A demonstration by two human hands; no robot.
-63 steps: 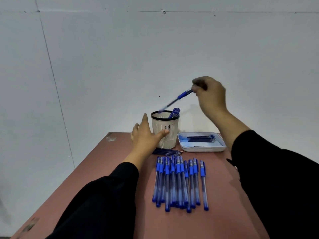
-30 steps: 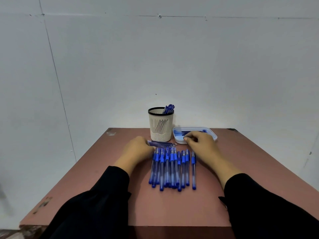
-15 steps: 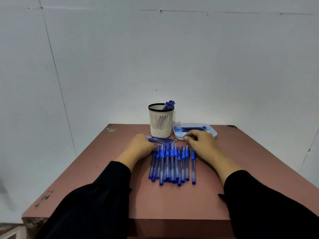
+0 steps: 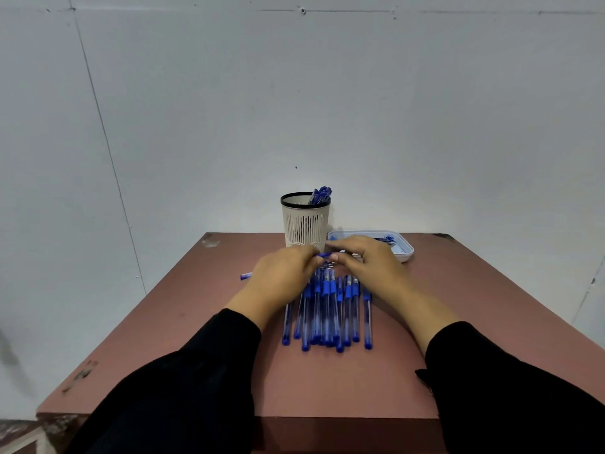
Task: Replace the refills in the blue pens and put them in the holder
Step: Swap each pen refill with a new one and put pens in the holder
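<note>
Mostly reddish table (image 4: 327,381) w/ pens (image 4: 327,309), white wall (image 4: 327,109).

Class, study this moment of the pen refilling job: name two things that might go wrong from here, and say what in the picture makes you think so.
1. Both hands, left hand and right hand, work one pen right above the row of pens; a wrist might scatter them.
2. The holder stands just behind the knuckles and may be knocked over.

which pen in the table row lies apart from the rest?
The rightmost pen in the row on the table: a visible strip of tabletop separates it from the packed bunch of pens, whose barrels touch or overlap.
</note>
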